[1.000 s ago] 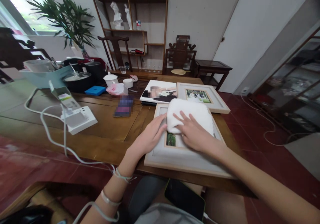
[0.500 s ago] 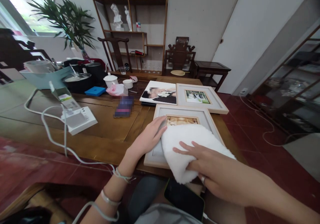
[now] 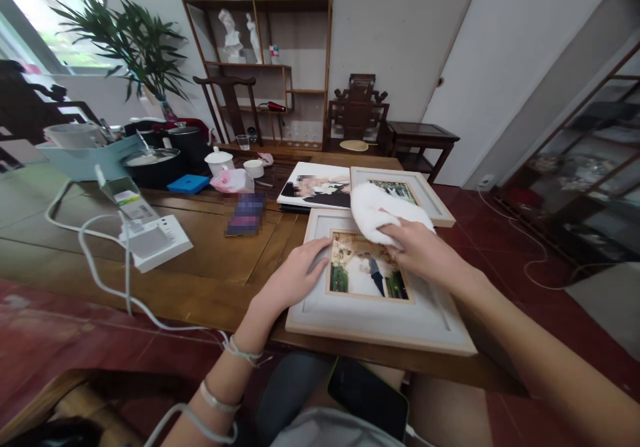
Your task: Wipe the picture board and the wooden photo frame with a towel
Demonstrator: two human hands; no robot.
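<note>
A light wooden picture frame [image 3: 320, 320] lies flat near the table's front edge, its photo [image 3: 370, 270] showing a couple. My left hand [image 3: 303, 270] rests on the frame's left side with fingers stretched out, their tips by the photo's corner. In my right hand [image 3: 420, 247] is a bunched white fluffy cloth [image 3: 383, 210], held at the frame's far side. The cloth hides the top right of this frame and part of a second picture frame [image 3: 435, 207] behind it. Beside that one lies a large photo print [image 3: 320, 180].
To the left on the wooden table [image 3: 210, 274] are a phone [image 3: 246, 215], a white open box [image 3: 160, 240] with a cable, a blue flat box [image 3: 189, 184], a pink-white packet [image 3: 233, 180] and a pot [image 3: 153, 160]. A black phone [image 3: 370, 397] lies on my lap.
My right hand has moved the cloth away from me, from the near part of the frame to its far edge. The photo is now uncovered. My left hand has stayed in place.
</note>
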